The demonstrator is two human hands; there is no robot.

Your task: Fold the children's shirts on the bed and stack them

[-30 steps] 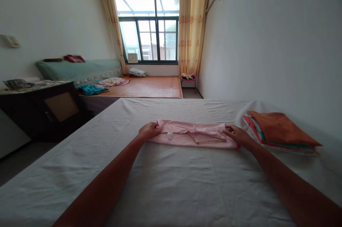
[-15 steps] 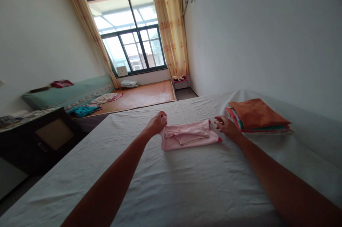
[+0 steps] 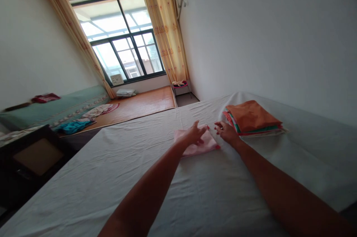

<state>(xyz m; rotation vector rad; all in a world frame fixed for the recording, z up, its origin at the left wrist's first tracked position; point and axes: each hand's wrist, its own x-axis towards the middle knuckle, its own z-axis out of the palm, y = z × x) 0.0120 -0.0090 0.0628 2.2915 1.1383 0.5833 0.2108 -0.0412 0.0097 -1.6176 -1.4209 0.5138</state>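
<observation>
A pink garment (image 3: 198, 149) with small red trim at its right corners lies folded on the white-sheeted bed (image 3: 145, 148). My left hand (image 3: 195, 133) rests over it, fingers spread, and hides its middle. Just beyond the garment's right edge is my right hand (image 3: 225, 132), its fingers loosely bent and apart, holding nothing. To the right of that hand sits a stack of folded clothes (image 3: 253, 116), with an orange piece on top and green and red layers beneath.
A dark cabinet (image 3: 30, 159) stands to the left of the bed. Beyond lies a low platform with a brown mat (image 3: 147, 99), with a blue cloth (image 3: 73, 127) at its near left. The white wall (image 3: 264, 44) runs along the right.
My left hand has folded the garment's left part over to the right, so it is now shorter, and has opened on top of it. The view has turned slightly right.
</observation>
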